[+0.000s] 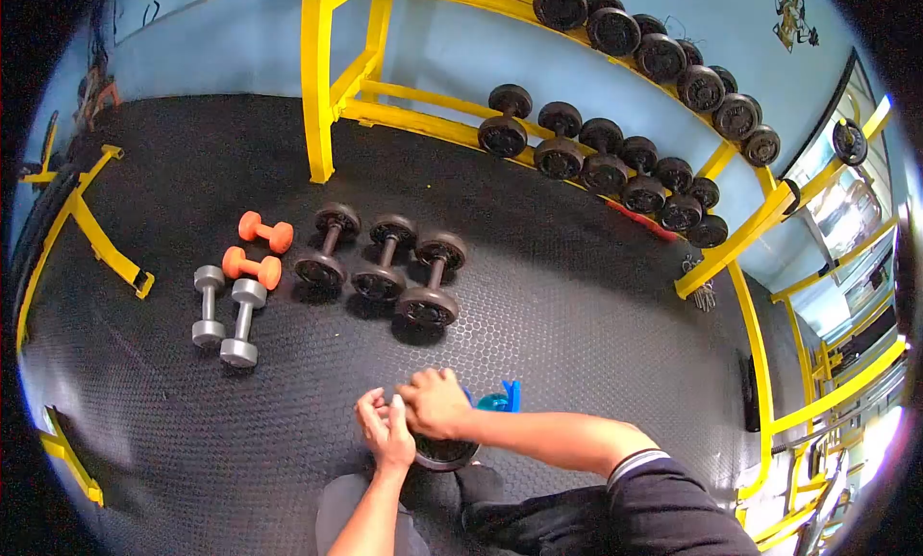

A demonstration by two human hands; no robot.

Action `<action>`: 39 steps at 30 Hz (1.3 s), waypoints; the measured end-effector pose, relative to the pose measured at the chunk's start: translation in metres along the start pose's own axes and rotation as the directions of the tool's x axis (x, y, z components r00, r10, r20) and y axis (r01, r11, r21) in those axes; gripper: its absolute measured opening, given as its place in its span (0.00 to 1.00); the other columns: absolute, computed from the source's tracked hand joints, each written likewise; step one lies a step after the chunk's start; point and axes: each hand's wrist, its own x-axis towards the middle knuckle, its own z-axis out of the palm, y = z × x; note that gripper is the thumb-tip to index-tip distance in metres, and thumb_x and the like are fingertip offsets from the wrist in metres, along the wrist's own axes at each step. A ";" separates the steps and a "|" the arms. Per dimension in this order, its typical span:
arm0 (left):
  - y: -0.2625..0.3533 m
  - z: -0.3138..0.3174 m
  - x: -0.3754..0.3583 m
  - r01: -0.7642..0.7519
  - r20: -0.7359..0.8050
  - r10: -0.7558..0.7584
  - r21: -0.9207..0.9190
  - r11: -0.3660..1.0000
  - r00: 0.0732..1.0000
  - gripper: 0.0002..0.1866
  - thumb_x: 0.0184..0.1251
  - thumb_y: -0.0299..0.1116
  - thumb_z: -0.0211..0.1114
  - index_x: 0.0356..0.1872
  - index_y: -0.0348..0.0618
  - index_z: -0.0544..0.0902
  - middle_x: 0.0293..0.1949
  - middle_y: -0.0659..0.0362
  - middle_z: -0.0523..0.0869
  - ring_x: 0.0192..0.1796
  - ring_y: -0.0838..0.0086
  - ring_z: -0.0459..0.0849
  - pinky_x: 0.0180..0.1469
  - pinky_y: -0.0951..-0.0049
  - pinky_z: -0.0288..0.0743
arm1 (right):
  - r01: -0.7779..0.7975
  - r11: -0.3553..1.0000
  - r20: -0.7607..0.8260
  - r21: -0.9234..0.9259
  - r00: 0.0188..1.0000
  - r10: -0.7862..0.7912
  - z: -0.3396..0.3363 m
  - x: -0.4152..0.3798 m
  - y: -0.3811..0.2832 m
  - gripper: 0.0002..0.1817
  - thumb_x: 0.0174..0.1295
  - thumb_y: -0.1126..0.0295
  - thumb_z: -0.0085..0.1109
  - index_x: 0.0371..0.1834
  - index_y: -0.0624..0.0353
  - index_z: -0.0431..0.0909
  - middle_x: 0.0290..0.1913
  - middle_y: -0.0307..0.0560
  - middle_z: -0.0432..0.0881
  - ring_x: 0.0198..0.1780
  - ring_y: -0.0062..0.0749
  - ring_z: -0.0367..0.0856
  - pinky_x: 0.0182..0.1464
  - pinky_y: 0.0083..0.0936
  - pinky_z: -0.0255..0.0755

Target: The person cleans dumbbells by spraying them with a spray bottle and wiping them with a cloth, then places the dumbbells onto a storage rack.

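My left hand (pixel 388 435) is at the left side of a black dumbbell (pixel 446 454), low in the middle of the head view. Its fingers curl at the dumbbell's upper part, thumb pointing up. My right hand (pixel 437 403) reaches across from the right and lies over the same dumbbell with bent fingers. Whatever is under those fingers is hidden. One round end of the dumbbell shows below my right wrist, near my feet. Just beyond that wrist stands a blue spray bottle (pixel 499 400), partly covered by my forearm.
On the black rubber floor (pixel 567 306) stand several black dumbbells (pixel 386 258), two grey dumbbells (pixel 244 323) and two orange dumbbells (pixel 265 232). A yellow rack (pixel 318 85) behind holds more black dumbbells. Yellow frames (pixel 760 373) stand at the right and left edges.
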 end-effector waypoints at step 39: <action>-0.033 -0.065 0.045 0.309 -0.278 -0.382 -0.274 0.911 0.881 0.13 0.64 0.46 0.60 0.44 0.53 0.76 0.35 0.69 0.76 0.35 0.84 0.71 0.35 0.79 0.64 | 0.357 0.930 0.862 -0.087 0.495 -0.109 0.021 0.059 -0.050 0.24 0.52 0.49 0.50 0.43 0.51 0.85 0.49 0.43 0.84 0.52 0.37 0.81 0.48 0.42 0.72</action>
